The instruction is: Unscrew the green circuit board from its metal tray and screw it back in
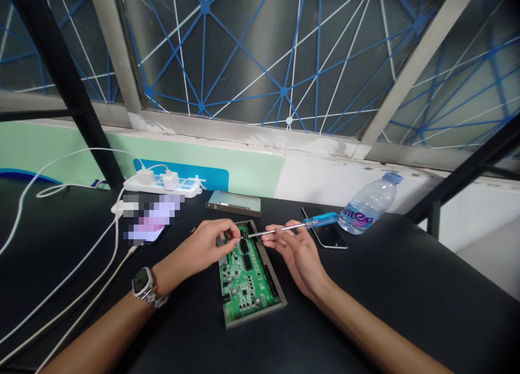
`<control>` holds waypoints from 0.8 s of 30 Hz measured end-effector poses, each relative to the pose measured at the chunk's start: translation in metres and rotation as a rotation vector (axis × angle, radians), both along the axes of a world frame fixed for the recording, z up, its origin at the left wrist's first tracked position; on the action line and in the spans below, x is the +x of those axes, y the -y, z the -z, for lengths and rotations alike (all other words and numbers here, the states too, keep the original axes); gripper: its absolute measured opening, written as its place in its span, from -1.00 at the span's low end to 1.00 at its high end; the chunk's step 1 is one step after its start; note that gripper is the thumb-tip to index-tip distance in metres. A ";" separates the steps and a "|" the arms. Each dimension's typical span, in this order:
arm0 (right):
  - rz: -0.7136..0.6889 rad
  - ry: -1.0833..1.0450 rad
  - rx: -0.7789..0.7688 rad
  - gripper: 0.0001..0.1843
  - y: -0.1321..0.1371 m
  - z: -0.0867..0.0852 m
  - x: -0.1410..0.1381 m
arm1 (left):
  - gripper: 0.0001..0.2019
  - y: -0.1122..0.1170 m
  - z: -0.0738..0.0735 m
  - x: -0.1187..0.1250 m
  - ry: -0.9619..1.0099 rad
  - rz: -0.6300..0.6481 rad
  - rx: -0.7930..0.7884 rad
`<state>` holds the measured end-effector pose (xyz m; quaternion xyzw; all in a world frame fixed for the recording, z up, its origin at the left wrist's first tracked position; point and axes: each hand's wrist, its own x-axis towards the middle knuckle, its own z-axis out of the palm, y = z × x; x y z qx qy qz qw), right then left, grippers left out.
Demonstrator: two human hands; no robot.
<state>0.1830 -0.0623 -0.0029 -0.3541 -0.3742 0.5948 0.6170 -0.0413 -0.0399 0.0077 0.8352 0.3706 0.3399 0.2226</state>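
My right hand (pixel 298 255) grips a screwdriver (pixel 289 229) by its metal shaft, with the translucent blue handle pointing away to the right. The screwdriver's tip reaches left over the top end of a green circuit board (pixel 244 284), which sits in a shallow grey metal casing. At that tip my left hand (pixel 213 241) is closed in a pinch of thumb and finger. A tiny dark thing shows between the fingertips and the tip, too small to name. A watch (pixel 142 283) is on the left wrist.
Behind the board lies a flat metal cover (pixel 233 202). A phone (pixel 327 230) and a water bottle (pixel 369 203) are at the right. On the left are a partly blurred lit phone (pixel 156 222), a white power strip (pixel 162 183) and several white cables (pixel 91 276).
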 end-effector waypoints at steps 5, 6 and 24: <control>-0.039 -0.007 -0.021 -0.61 0.000 -0.002 0.003 | -0.91 0.001 0.003 0.001 0.051 0.008 0.039; -0.038 -0.007 -0.028 -0.63 0.000 -0.003 0.003 | -0.90 0.002 0.003 0.002 0.060 0.007 0.053; -0.066 -0.098 -0.159 -0.75 0.004 -0.004 0.001 | -0.88 0.012 0.000 0.008 -0.077 0.051 0.409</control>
